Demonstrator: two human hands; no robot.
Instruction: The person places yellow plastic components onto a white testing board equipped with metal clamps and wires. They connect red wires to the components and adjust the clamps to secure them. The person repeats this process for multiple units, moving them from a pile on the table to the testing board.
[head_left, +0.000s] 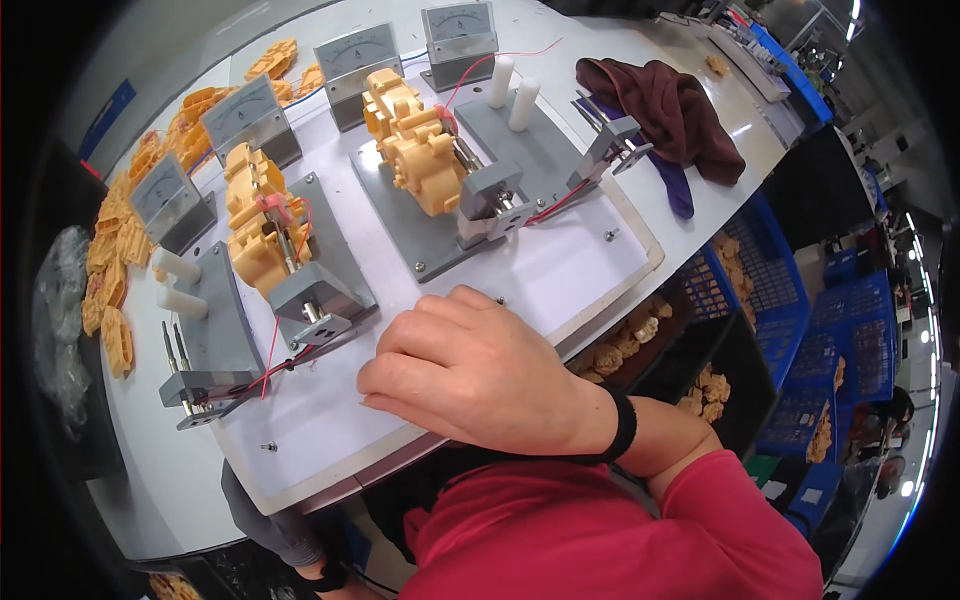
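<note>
My right hand point(455, 365), with a black band at the wrist, is over the front part of a white board point(560, 290). Its fingers curl inward, and whatever they may hold is hidden. Nearest to it on the left stands a grey test fixture point(350, 275), where a yellow plastic housing point(255, 225) sits against a metal pin with red wire. Behind the hand, a second grey fixture point(410, 250) carries another yellow housing point(420, 165), also with a red wire. At the lower left edge an arm with a black band shows; my left hand is out of view.
Several analog meters point(360, 65) stand along the back of the board. Yellow parts point(115, 240) are heaped at the left. A dark red cloth point(670, 110) lies at the right. Blue crates point(765, 270) and bins of yellow parts are below the table's right edge.
</note>
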